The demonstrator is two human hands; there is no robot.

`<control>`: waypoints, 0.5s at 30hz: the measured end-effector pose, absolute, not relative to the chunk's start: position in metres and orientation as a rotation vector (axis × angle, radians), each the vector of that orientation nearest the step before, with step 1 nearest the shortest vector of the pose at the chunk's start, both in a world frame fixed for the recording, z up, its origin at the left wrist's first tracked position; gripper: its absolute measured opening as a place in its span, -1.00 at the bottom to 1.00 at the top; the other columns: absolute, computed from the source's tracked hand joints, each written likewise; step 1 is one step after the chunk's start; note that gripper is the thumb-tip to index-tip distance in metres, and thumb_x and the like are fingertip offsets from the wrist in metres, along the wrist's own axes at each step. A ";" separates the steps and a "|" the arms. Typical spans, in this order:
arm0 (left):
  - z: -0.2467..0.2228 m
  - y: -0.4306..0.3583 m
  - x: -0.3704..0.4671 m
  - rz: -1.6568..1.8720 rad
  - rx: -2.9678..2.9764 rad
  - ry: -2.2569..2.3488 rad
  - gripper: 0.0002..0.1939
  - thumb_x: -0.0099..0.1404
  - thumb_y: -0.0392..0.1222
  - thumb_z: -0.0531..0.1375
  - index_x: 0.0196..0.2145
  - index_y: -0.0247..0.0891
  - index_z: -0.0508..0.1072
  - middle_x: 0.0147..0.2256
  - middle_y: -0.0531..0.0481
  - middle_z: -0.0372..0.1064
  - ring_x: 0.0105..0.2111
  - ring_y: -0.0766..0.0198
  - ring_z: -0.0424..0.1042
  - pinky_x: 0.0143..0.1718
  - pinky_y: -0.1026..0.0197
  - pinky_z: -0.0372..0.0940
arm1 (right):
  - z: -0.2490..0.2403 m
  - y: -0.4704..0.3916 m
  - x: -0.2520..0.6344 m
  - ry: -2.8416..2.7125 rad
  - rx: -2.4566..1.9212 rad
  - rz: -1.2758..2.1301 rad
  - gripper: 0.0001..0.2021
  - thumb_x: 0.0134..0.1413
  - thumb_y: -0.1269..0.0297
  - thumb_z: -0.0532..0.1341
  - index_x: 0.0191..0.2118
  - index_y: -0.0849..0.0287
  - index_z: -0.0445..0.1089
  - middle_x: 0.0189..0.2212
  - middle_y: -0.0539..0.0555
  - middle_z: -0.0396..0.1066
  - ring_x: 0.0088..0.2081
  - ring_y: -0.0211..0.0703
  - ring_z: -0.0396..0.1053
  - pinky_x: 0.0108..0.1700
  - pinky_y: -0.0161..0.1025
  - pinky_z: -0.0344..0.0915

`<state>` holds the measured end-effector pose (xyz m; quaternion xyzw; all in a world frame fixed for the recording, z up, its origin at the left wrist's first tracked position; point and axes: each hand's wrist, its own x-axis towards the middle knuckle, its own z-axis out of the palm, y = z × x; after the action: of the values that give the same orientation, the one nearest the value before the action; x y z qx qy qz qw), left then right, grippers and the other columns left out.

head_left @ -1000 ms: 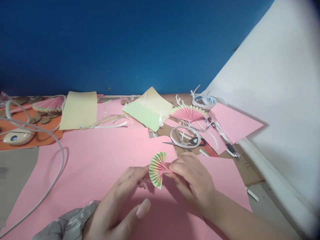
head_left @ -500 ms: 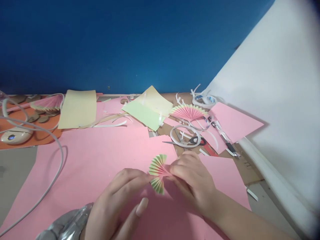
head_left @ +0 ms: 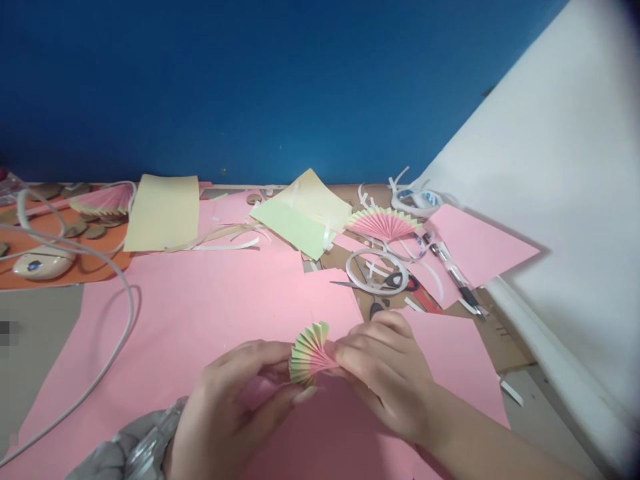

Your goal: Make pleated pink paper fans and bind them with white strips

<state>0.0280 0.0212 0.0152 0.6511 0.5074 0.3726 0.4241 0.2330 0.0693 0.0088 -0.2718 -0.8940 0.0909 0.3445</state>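
Note:
A small pleated paper fan [head_left: 309, 355], pink at its gathered end and green-yellow along its spread edge, is held between both hands. My right hand [head_left: 387, 373] pinches the pink gathered end, closed on it. From the other side, my left hand [head_left: 240, 393] curves its fingers and thumb round the green outer edge, gripping it. Under both hands lies a large pink sheet of paper [head_left: 190, 307]. Beyond the right hand rests a finished-looking pink and green fan [head_left: 384, 224].
Scissors [head_left: 400, 281] lie partly under a white tape ring [head_left: 350, 272]. Nearby are a pen [head_left: 457, 280], a pink square [head_left: 487, 243] and a tape roll [head_left: 416, 200]. Yellow and green sheets [head_left: 305, 213] lie at the back. At left, a white glue gun [head_left: 44, 263] trails a cable.
The left thumb has closed in on the fan's lower edge. The fan's two spread sections have been brought together into one curve. The view has shifted slightly.

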 end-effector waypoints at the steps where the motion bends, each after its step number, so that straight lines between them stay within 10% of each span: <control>1: 0.015 0.021 0.028 0.921 1.592 1.275 -0.82 0.19 -0.26 0.21 -0.21 -0.13 0.44 -0.32 0.08 0.50 -0.33 0.36 0.48 -0.27 0.39 0.36 | 0.009 0.069 0.233 -2.320 -0.714 0.227 -0.86 0.10 0.53 0.09 -0.22 0.23 0.28 -0.50 -0.02 0.44 -0.43 -0.26 0.30 -0.28 -0.20 0.00; 15: 0.016 0.025 0.029 0.941 1.639 1.388 -0.89 0.21 -0.24 0.19 -0.26 -0.17 0.44 -0.35 0.08 0.51 -0.38 0.37 0.49 -0.34 0.41 0.36 | 0.009 0.067 0.222 -2.210 -0.900 0.328 -0.93 0.19 0.34 0.12 -0.31 0.20 0.31 -0.54 -0.03 0.45 -0.54 -0.32 0.33 -0.33 -0.25 0.08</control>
<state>0.0293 0.0247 0.0160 0.6444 0.5455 0.3698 0.3879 0.2215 0.0673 0.0094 -0.3488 -0.8566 0.1272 0.3583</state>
